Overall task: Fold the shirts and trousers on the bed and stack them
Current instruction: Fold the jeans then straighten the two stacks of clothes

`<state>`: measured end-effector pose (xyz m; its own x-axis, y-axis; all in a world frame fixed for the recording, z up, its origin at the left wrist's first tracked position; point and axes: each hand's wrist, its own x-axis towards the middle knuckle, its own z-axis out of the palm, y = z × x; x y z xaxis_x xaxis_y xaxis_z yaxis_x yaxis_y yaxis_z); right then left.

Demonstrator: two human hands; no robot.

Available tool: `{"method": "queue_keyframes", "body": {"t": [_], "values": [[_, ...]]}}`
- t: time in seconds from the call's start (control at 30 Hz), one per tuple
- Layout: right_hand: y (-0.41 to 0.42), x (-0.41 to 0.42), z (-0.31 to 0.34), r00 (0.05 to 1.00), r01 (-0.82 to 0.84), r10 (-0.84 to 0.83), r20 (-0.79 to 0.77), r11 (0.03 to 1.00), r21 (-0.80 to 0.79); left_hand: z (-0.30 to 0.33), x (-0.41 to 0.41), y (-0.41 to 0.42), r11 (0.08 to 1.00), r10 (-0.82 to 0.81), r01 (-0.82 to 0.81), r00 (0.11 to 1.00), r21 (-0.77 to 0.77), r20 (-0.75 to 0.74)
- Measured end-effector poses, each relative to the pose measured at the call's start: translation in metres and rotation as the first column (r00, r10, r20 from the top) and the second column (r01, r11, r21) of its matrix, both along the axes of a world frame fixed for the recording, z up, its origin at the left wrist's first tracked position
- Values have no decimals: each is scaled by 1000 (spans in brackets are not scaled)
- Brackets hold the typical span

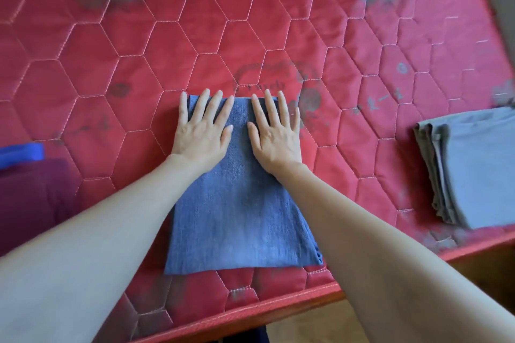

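So the folded blue denim trousers [239, 198] sit near the front edge of the red hexagon-quilted mattress [250, 22], and both the left hand [202, 131] and right hand [274, 133] lie flat on the far end of the denim, fingers straight and spread, gripping nothing. I'd press firmly and sweep outward so that far fold sets crisp before stacking. Count: one denim bundle, one folded grey fabric pile [473, 167] well right of the denim, one maroon garment [30, 198] left of it with something bright blue [22, 152] just beyond.

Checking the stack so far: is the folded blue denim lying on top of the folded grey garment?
No, the folded blue denim lies alone on the red quilted mattress, apart from the folded grey garment at the right.
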<state>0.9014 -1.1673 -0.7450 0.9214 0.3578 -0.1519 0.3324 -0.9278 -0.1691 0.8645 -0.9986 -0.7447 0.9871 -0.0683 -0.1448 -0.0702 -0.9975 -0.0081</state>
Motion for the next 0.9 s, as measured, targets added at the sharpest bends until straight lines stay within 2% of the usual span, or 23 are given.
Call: {"method": "queue_keyframes", "body": {"t": [0.13, 0.23, 0.3, 0.4, 0.53, 0.63, 0.7, 0.77, 0.9], "values": [[5, -12, 16, 997, 67, -67, -42, 998, -5, 9, 20, 1, 998, -15, 18, 999, 54, -52], [-1, -54, 32, 991, 129, -131, 13, 985, 111, 15, 36, 2, 998, -46, 49, 996, 37, -81], [-6, -93, 38, 975, 191, -211, 72, 957, 220, 17, 42, 2, 996, -80, 82, 992, 21, -99], [-11, -153, 35, 905, 360, -403, 134, 895, 263, 20, 47, 2, 995, -99, 97, 987, -19, -125], [-11, -220, 28, 750, 653, -661, 18, 744, 143, 23, 45, 3, 996, -79, 75, 986, -38, -145], [-9, -243, 27, 527, 845, -835, -154, 496, 202, 23, 40, 5, 997, -41, 32, 990, -66, -132], [-2, -247, 25, 427, 890, -847, -318, 331, 313, 23, 34, 7, 997, -9, -2, 992, -83, -128], [9, -244, 24, 395, 896, -819, -417, 242, 373, 23, 26, 9, 994, 31, -43, 992, -99, -124], [16, -226, 19, 427, 862, -832, -355, 255, 439, 21, 5, 18, 981, 135, -147, 986, -123, -98]]}}
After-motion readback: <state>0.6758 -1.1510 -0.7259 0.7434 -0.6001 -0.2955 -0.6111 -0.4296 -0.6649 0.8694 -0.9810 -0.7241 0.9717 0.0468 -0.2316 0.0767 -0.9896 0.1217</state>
